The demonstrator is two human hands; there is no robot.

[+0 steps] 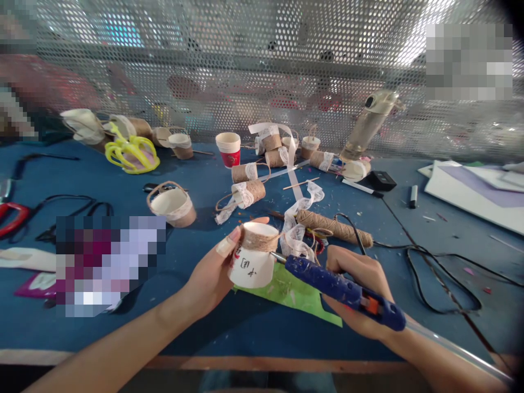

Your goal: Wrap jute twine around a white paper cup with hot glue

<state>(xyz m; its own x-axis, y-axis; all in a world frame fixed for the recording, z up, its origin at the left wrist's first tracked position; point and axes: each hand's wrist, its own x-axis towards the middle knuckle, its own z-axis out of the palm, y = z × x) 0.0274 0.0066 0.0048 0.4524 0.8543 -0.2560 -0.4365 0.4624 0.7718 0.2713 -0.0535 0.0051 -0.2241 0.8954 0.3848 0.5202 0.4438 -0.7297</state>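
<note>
My left hand (219,267) is closed around the left side of a white paper cup (254,270), whose upper part is wound with brown twine. Dark marks are written on its bare lower wall. In my right hand (364,278) is a blue hot glue gun (327,281), with a clear glue stick running out of its rear end. The nozzle points left and meets the cup just below the twine, or comes very close to it. Under the cup lies a green sheet (295,292). A spool of twine (333,226) rests behind the glue gun.
Finished-looking twine cups with lace, such as one with a handle (174,206), stand and lie farther back. A red cup (228,150), lace ribbon (295,218), black cable (442,311), marker (414,196) and white sheets (462,199) are around. Perforated metal screen (229,71) borders the table's back.
</note>
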